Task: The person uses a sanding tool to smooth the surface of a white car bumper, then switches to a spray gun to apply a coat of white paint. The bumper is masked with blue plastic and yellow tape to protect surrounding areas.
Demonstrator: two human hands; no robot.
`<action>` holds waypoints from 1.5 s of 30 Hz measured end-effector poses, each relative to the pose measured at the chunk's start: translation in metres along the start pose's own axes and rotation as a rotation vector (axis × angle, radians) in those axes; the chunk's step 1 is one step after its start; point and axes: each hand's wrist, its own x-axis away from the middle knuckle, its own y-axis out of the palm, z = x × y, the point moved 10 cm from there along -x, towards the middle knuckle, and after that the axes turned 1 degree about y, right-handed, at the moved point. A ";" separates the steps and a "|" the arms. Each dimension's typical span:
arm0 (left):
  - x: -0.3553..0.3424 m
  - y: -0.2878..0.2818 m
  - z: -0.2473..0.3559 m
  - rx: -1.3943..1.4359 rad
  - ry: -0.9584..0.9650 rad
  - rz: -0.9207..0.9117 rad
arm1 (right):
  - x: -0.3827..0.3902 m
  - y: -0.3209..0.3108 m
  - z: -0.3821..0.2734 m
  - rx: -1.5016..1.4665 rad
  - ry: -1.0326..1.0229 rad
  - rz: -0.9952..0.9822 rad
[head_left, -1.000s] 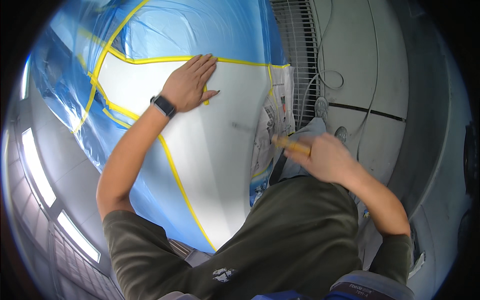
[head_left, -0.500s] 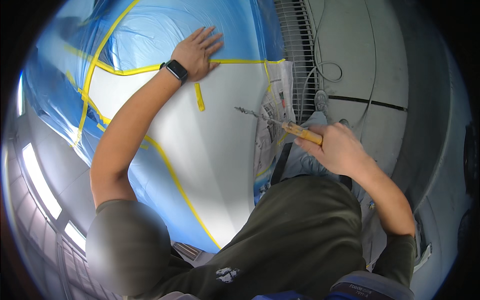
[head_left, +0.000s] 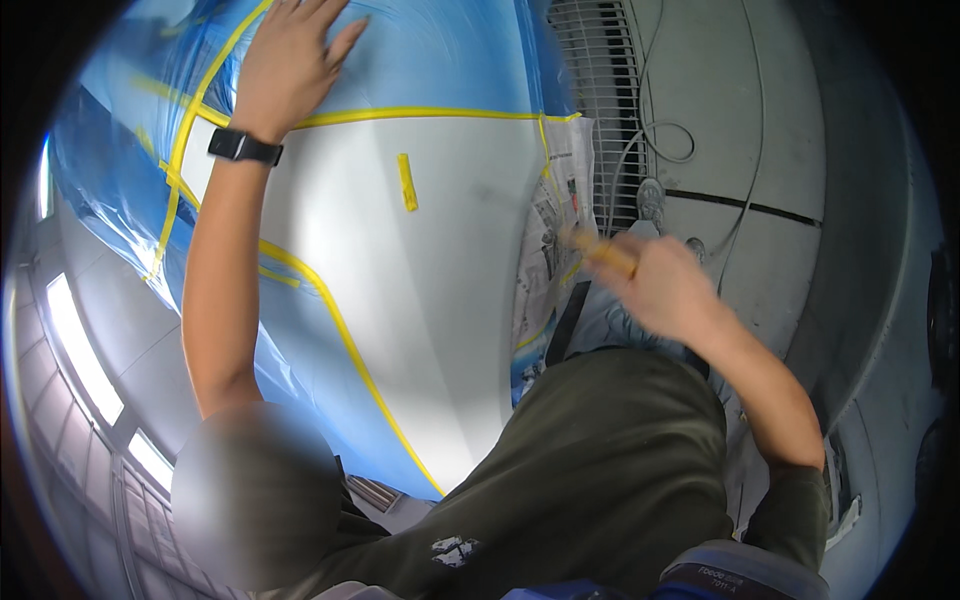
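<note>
My left hand point(head_left: 290, 65) rests open, fingers apart, on the blue plastic sheeting point(head_left: 440, 55) beside yellow masking tape point(head_left: 430, 113) at the top. The tape borders a white curved panel point(head_left: 410, 300), which carries a short yellow tape strip point(head_left: 407, 182). My right hand point(head_left: 660, 285) is closed on a yellow-handled tool point(head_left: 610, 255), over the masking newspaper point(head_left: 545, 240) along the panel's right edge. The tool is blurred, and its metal end is too faint to make out.
A slatted floor grate point(head_left: 600, 60) lies beyond the panel, with a looped grey cable point(head_left: 680, 130) on the grey floor point(head_left: 770, 240). My shoes point(head_left: 650, 200) are below. Bright strip lights point(head_left: 82, 345) show at the far left.
My left hand has moved up off the white panel onto the plastic, then leftward, uncovering the short tape strip. My right hand has risen slightly with the tool, which is blurred again now.
</note>
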 end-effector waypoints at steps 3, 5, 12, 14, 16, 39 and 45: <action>0.024 -0.027 -0.025 0.008 -0.057 0.181 | -0.010 0.018 -0.005 0.013 -0.030 -0.110; 0.046 -0.046 -0.040 0.169 -0.151 0.303 | -0.020 0.002 0.011 -0.056 0.123 0.037; 0.170 -0.058 0.043 0.490 -0.619 0.151 | -0.025 0.002 -0.004 -0.030 -0.010 -0.050; 0.194 -0.023 0.144 1.105 -0.441 -0.136 | -0.022 -0.005 -0.005 -0.032 -0.024 -0.006; 0.214 -0.004 0.247 1.494 -0.214 -0.362 | -0.018 -0.003 -0.012 0.035 -0.087 -0.060; 0.369 0.026 0.394 2.437 -1.799 -1.097 | -0.017 -0.019 -0.012 -0.039 -0.083 -0.008; 0.304 -0.019 0.341 2.148 -0.536 -1.202 | -0.014 -0.025 0.005 -0.073 0.032 0.055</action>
